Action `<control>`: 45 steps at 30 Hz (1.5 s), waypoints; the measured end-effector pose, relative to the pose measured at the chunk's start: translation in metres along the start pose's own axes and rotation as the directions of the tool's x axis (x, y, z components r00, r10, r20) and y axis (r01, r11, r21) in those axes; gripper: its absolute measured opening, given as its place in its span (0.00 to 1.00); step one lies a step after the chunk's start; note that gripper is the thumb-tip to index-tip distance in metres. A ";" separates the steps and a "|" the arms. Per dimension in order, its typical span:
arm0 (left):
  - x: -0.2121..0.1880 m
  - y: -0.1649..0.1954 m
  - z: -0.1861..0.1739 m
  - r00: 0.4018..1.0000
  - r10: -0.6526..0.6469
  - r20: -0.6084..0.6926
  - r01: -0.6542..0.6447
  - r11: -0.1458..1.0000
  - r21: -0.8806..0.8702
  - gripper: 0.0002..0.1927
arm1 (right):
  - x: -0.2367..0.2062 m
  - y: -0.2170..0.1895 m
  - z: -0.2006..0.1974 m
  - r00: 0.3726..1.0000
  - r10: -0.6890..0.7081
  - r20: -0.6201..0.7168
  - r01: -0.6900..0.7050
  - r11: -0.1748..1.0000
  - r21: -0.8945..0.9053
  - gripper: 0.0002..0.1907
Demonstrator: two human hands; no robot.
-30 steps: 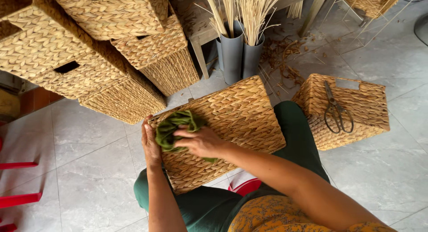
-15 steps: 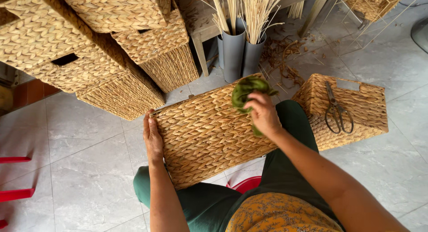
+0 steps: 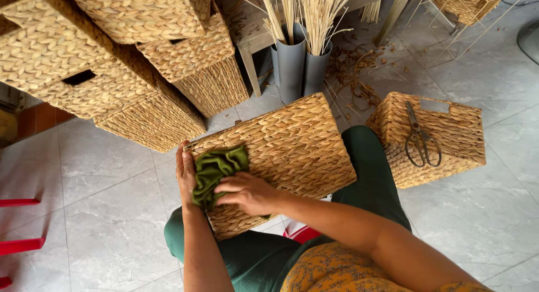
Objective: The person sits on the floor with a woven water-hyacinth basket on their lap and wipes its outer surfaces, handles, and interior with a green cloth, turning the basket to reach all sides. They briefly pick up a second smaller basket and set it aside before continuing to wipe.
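Basket-weaving workshop, prob. home-based: stacked woven baskets (image 3: 112, 62) piled at left, grey tubes (image 3: 303, 67) w/ dry reed stalks under a wooden table (image 3: 387, 6), fibre scraps (image 3: 359, 73) on tiled floor (image 3: 101, 213), scissors (image 3: 421, 140) lying on an upturned basket (image 3: 449, 123).

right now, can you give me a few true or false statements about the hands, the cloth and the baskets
1. The right hand presses a green cloth on the woven basket on the lap. True.
2. The left hand holds scissors. False: it rests flat against the basket's left end; the scissors lie on another basket.
3. Two grey tubes hold pale stalks. True.
4. The cloth is red. False: it is green.
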State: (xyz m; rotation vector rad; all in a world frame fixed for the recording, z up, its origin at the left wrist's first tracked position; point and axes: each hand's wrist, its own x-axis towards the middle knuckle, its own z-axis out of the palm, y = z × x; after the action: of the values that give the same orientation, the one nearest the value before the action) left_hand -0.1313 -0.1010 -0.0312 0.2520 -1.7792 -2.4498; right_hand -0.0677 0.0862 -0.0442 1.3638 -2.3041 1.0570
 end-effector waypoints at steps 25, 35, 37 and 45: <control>0.031 -0.033 -0.060 0.949 0.305 0.076 -0.311 0.881 0.356 0.26 | -0.039 -0.002 0.039 0.993 0.101 0.056 -0.109 0.983 0.151 0.15; 0.029 -0.045 -0.066 0.969 0.240 0.059 -0.247 0.929 0.276 0.26 | -0.090 0.007 -0.004 0.965 0.137 0.222 -0.123 0.989 -0.080 0.20; 0.030 -0.046 -0.068 0.970 0.237 0.052 -0.242 0.930 0.276 0.26 | -0.125 0.022 -0.039 0.963 0.217 0.161 -0.194 0.970 -0.143 0.18; 0.034 -0.047 -0.073 0.963 0.263 0.060 -0.268 0.911 0.313 0.27 | -0.187 0.037 -0.080 0.839 0.524 -0.146 -0.539 0.769 -0.344 0.14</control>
State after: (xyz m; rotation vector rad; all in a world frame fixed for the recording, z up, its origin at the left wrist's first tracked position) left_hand -0.1495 -0.1608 -0.1010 0.0091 -2.0585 -1.9815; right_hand -0.0113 0.2749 -0.1074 0.5385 -2.7522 0.6962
